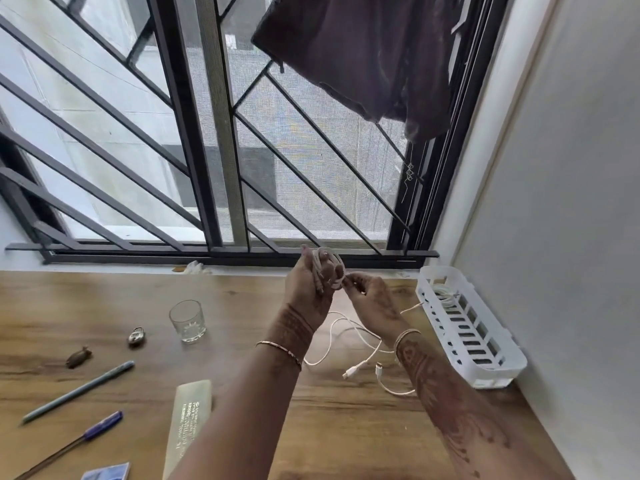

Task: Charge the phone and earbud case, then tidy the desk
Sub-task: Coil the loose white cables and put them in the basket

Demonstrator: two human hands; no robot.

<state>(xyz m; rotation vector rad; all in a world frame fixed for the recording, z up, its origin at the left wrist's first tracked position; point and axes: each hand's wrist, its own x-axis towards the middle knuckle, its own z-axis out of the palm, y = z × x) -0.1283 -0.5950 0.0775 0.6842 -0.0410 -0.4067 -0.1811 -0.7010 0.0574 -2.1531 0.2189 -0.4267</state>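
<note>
In front of the clear drinking glass (187, 320) and to its left, a blue ballpoint pen (93, 429) and a grey pen (79, 391) lie on the brown wooden desk (346, 445). A translucent plastic ruler (188, 420) lies straight in front of the glass. A small metal padlock (137, 337) lies just left of the glass.

Right of the glass, the left hand (306, 289) is raised above the desk with its fingers curled round a coil of white charging cable (327, 268). The right hand (369, 296) is just beside it and pinches a strand of this cable between thumb and fingertips. The loose part hangs down and lies on the desk under the hands.

Further right of the glass, a white slotted plastic basket (485, 358) stands by the wall, with a second white cable (445, 296) inside. Behind the glass is a dark metal window grille (187, 133).
</note>
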